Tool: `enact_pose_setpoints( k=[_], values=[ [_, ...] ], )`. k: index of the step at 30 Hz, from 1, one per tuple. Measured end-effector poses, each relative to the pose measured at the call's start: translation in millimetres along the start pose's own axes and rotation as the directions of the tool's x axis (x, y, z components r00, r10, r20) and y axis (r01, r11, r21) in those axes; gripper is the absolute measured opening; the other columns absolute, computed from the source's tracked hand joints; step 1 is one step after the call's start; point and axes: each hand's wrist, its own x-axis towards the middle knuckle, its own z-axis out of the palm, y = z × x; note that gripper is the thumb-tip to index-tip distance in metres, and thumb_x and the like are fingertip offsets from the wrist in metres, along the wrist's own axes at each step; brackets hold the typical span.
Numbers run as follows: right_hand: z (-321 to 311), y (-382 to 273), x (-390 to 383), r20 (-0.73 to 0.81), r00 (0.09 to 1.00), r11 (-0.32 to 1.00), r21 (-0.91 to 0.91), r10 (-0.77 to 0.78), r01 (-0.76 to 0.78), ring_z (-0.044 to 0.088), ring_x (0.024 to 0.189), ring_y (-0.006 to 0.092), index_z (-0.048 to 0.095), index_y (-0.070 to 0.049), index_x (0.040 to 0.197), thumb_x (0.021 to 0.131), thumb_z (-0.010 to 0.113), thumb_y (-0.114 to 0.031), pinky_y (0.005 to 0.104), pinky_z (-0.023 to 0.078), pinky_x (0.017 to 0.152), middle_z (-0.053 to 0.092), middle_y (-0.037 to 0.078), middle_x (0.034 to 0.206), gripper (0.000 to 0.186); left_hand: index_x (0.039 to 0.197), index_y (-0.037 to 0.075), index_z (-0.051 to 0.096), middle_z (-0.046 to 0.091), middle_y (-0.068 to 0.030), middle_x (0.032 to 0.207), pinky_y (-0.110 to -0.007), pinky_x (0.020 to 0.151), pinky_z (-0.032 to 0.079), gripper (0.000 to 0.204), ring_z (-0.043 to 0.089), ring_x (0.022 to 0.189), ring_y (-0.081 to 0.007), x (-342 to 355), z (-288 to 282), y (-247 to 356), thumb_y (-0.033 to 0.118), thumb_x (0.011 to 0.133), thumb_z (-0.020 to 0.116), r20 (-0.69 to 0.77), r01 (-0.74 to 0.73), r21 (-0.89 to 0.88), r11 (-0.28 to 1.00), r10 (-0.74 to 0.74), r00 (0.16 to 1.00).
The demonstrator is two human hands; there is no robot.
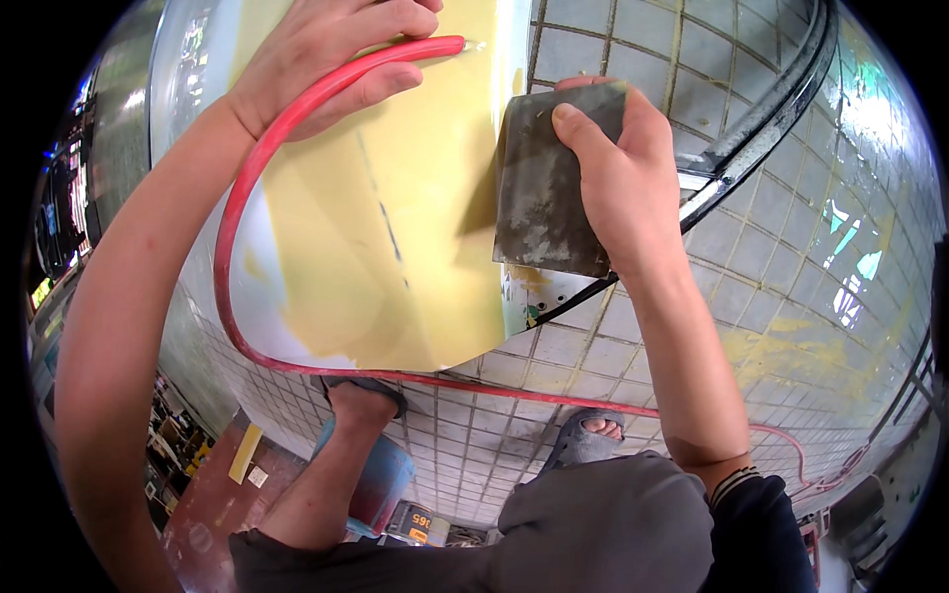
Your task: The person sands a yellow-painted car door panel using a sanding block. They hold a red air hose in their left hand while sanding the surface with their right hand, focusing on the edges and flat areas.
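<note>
My left hand [321,59], at the upper left, is closed on a red hose [229,227], which runs between thumb and fingers. A little clear water shows at the hose's end. Below it lies a curved white panel [259,314], apparently a vehicle's, largely coated in smooth yellow filler [395,198] with a thin dark streak. At the panel's right edge my right hand [638,183] grips a dark grey, worn sheet that looks like sandpaper [544,198]. The thumb presses on its face and the fingers are mostly hidden behind it.
The hose loops under the panel's near end and trails right over wet tiles [603,326]. A black-trimmed frame edge [761,138] curves at the right. My sandalled feet [588,435] stand below, by a blue bucket [381,479] and a printed box [417,522].
</note>
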Motion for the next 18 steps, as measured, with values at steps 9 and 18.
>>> enact_pose_setpoints(
  k=[9,18],
  values=[
    [8,4,1,-0.058,0.998,0.999,0.029,-0.016,0.018,0.066,0.072,0.0226,0.066,0.005,0.113,0.093,0.064,-0.01,0.0381,0.053,0.071,0.069,0.012,0.078,0.025,0.13,0.004,0.068,0.058,-0.0156,0.135,-0.045,0.114,0.036,0.046,0.05,0.126,-0.0342,1,-3,1,0.035,0.101,0.051,0.013,-0.002,0.005,1.0,0.002,1.0],
    [1,-2,1,-0.021,0.995,0.994,0.059,0.097,-0.096,0.066,0.075,0.0209,0.066,0.005,0.114,0.094,0.065,-0.011,0.037,0.053,0.072,0.071,0.012,0.085,0.025,0.13,0.004,0.068,0.058,-0.0156,0.135,-0.045,0.114,0.036,0.046,0.05,0.126,-0.0342,3,-1,1,0.035,0.101,0.051,0.01,-0.007,-0.001,1.0,0.007,1.0]
  ],
)
